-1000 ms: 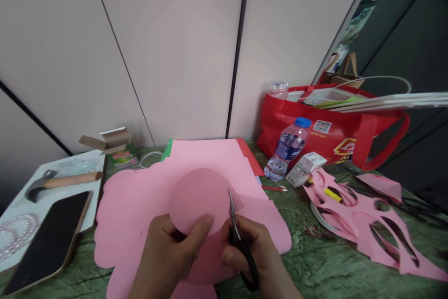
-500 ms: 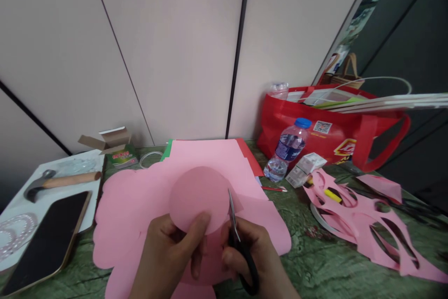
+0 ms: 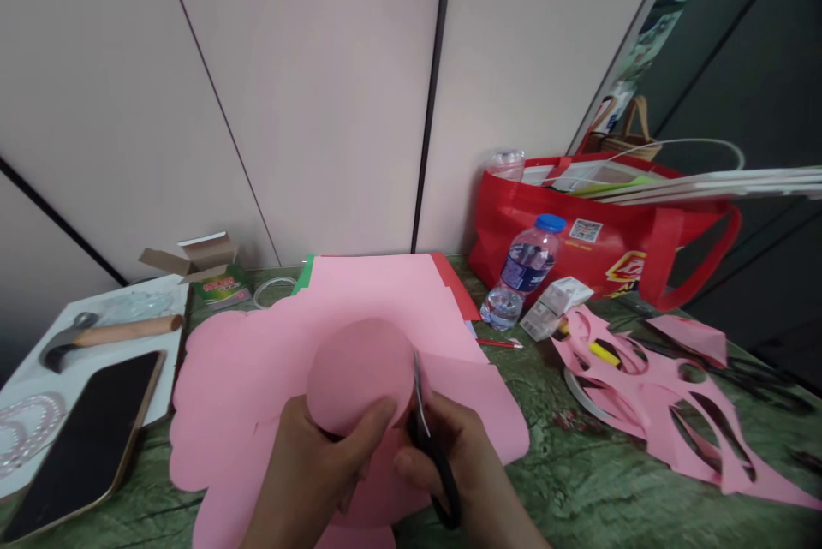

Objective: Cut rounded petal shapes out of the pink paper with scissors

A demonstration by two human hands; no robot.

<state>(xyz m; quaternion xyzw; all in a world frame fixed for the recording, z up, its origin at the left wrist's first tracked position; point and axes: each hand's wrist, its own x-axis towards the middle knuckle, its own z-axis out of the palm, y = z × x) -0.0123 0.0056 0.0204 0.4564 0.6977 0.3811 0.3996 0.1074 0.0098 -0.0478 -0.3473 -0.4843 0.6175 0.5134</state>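
Observation:
My left hand grips a round pink paper disc by its lower edge, thumb on top and fingers beneath. In my right hand are black-handled scissors, their blades pointing up and away along the disc's right edge. Whether the blades are fully closed is hard to see. Below both hands lie large pink paper sheets with scalloped edges, and a stack of pink paper extends behind.
To the left are a hammer, a phone and an opened small box. At the right stand a water bottle and a red bag, with cut pink paper scraps in front.
The disc has turned in my left hand and the loose flap on its right side no longer shows. The scissors have shifted slightly left, against the edge.

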